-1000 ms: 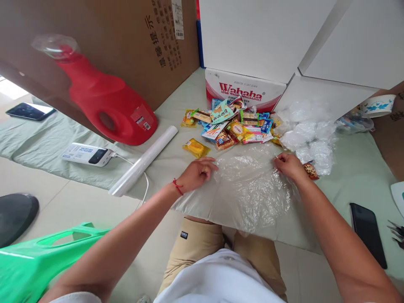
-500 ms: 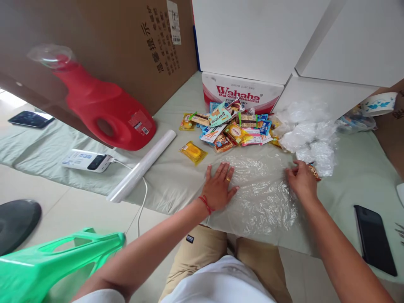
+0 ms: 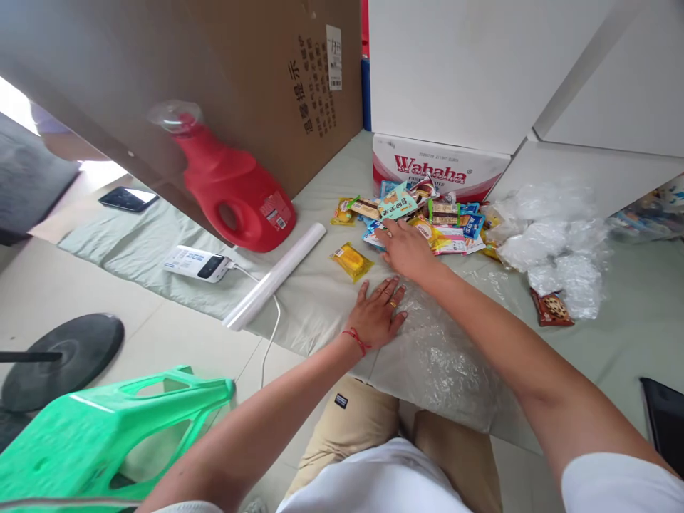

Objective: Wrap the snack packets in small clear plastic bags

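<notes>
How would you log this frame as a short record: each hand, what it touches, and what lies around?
Left hand: palm down, flat on the clear film
Right hand: over the near side of the snack pile; grip unclear
Behind the snack pile: Wahaha box
Separate packet: yellow packet, in front of the snack pile's left end
Left side: pale roll, white power bank, red bottle
Right side: plastic-wrapped bundles, brown cookie packet beside them
</notes>
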`<act>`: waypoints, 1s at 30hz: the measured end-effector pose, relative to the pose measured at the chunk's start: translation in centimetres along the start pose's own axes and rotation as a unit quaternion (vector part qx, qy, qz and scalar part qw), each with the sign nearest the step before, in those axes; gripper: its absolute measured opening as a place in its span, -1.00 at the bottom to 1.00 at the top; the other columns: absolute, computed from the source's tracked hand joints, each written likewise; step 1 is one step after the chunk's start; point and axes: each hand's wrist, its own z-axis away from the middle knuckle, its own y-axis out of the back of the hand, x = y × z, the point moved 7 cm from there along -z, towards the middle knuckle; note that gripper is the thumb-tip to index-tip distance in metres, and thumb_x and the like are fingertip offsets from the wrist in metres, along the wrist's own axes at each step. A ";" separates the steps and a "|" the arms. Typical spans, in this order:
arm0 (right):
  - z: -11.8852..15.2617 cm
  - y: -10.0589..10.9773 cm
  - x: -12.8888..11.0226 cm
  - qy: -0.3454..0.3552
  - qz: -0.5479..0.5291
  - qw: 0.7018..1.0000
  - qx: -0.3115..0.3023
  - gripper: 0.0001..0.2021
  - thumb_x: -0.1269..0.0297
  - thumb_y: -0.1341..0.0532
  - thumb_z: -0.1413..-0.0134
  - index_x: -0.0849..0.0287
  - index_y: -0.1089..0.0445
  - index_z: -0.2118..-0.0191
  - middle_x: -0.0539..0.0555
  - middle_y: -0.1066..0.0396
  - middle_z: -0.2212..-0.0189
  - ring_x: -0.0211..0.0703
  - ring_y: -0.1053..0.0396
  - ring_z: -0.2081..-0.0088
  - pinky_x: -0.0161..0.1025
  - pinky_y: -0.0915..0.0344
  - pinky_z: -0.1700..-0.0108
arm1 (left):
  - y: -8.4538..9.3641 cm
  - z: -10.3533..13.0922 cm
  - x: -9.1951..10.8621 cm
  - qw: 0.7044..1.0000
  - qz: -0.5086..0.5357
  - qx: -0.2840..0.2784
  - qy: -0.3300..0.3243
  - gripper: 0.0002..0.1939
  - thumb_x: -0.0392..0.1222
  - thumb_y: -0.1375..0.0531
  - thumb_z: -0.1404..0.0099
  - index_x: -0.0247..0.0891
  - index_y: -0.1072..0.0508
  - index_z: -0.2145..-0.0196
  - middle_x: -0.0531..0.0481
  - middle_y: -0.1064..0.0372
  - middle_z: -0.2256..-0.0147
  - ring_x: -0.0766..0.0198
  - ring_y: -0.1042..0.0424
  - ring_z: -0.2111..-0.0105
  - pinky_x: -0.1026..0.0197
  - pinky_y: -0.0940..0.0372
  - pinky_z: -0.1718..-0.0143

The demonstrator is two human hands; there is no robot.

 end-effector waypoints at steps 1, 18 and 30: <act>-0.6 -0.5 0.2 -0.008 0.004 1.000 -0.015 -0.73 0.31 -0.16 -0.32 0.22 -0.48 -0.05 0.30 -0.37 -0.15 0.20 -0.30 -0.05 -0.05 -0.35 0.07 | 0.0 0.0 -0.1 1.000 0.002 -0.002 0.001 -0.39 0.10 0.11 -0.54 -0.20 -0.17 -0.41 -0.18 -0.02 -0.44 0.02 -0.05 -0.43 -0.35 0.23 -0.43; 17.3 9.3 12.6 -0.326 -0.423 0.832 0.151 -0.72 0.01 -0.24 -0.17 -0.07 -0.44 0.03 0.05 -0.36 0.43 -0.12 -0.29 0.51 -0.16 -0.25 0.47 | 0.2 0.0 -0.2 1.000 0.027 0.012 0.007 -0.39 0.10 0.10 -0.53 -0.16 -0.17 -0.41 -0.13 0.03 -0.46 0.01 -0.03 -0.44 -0.35 0.25 -0.44; 15.0 -0.6 2.1 -0.058 -0.195 0.961 -0.187 -0.62 0.32 -0.08 -0.34 0.08 -0.44 -0.18 0.21 -0.50 0.00 0.04 -0.44 -0.01 -0.09 -0.38 -0.02 | 0.5 -0.1 0.0 0.999 0.027 0.012 0.013 -0.40 0.08 0.06 -0.52 -0.15 -0.19 -0.41 -0.15 0.00 -0.45 -0.03 -0.06 -0.43 -0.34 0.24 -0.43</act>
